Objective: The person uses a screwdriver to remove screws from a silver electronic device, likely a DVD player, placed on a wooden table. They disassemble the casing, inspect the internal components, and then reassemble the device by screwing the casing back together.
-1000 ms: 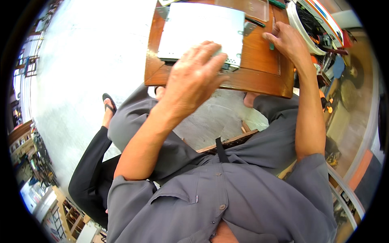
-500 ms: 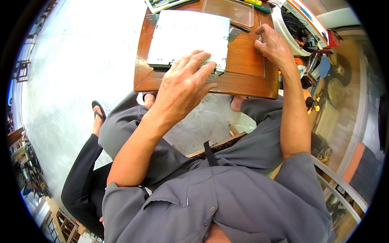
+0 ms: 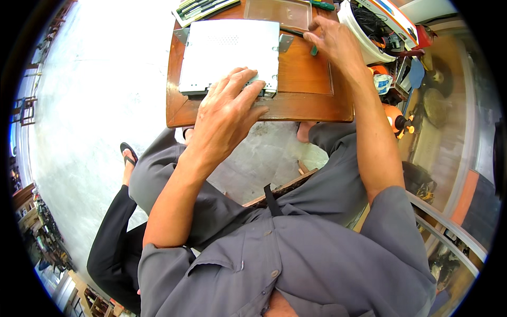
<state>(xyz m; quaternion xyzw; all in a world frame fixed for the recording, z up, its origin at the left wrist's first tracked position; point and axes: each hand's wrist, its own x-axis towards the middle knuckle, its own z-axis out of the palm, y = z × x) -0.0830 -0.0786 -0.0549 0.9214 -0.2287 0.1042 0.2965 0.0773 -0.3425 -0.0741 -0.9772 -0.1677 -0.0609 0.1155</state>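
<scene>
A flat white-silver metal case (image 3: 232,45) with small vent holes and side brackets lies on the wooden table (image 3: 303,105). My left hand (image 3: 227,103) rests on its near edge, fingers stretched out and gripping nothing. Beyond the case's right side, my right hand (image 3: 331,39) is closed. A green handle end (image 3: 314,51), seemingly of a screwdriver, sticks out below its thumb; the fingers cover the rest. Those fingertips are right by a slim black tool (image 3: 292,32) lying on the table, and whether they touch it I cannot tell.
An open set of slim tools (image 3: 206,9) lies at the far left of the table, beside a clear plastic lid (image 3: 274,11). Right of the table stands a white bucket (image 3: 364,45) with black cables. Another person's black-clad leg (image 3: 113,227) is at my left.
My right hand has moved farther up the table to the slim black tool, the green handle moving along with it. The left hand stays on the case. The whole view has shifted slightly.
</scene>
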